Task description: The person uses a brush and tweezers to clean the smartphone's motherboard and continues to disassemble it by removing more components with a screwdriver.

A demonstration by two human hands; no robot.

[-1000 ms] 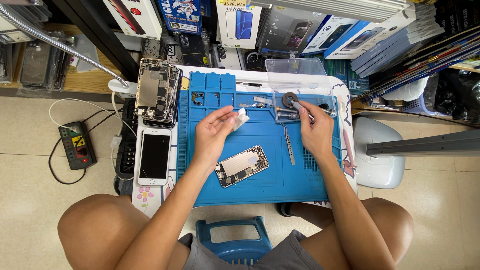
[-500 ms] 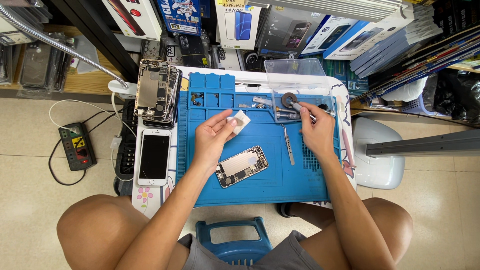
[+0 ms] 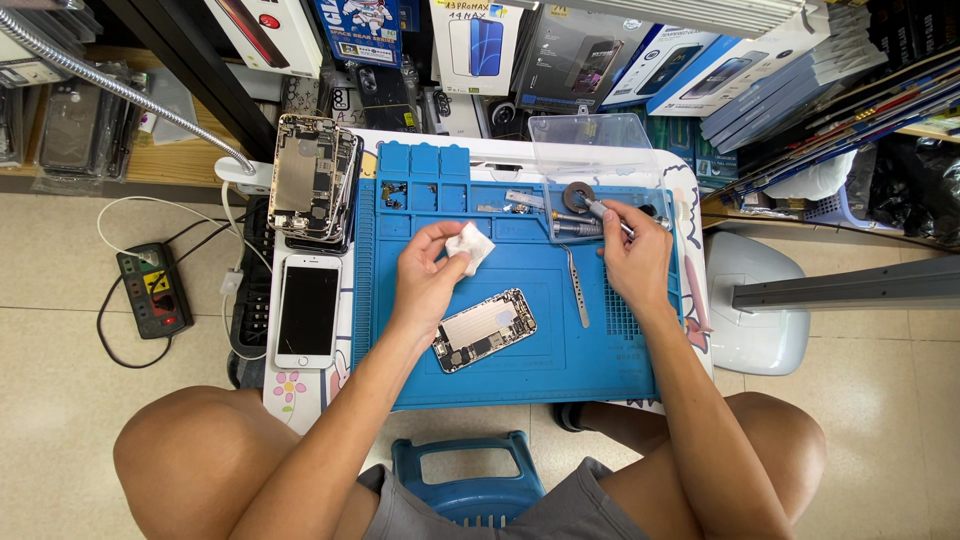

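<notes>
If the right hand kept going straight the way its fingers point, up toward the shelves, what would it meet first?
Likely the clear plastic tray: the right hand already reaches its near edge, by the dark round roll. Height is hard to judge.

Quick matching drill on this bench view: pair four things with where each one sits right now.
Things:
1. white wipe
2. opened phone housing
3. tweezers
4. white phone

Places:
A. face-up left of the blue mat
B. pinched in the left hand
C. on the mat beside the right hand
D. on the mat, below the left hand

Pairs: 1-B, 2-D, 3-C, 4-A
</notes>
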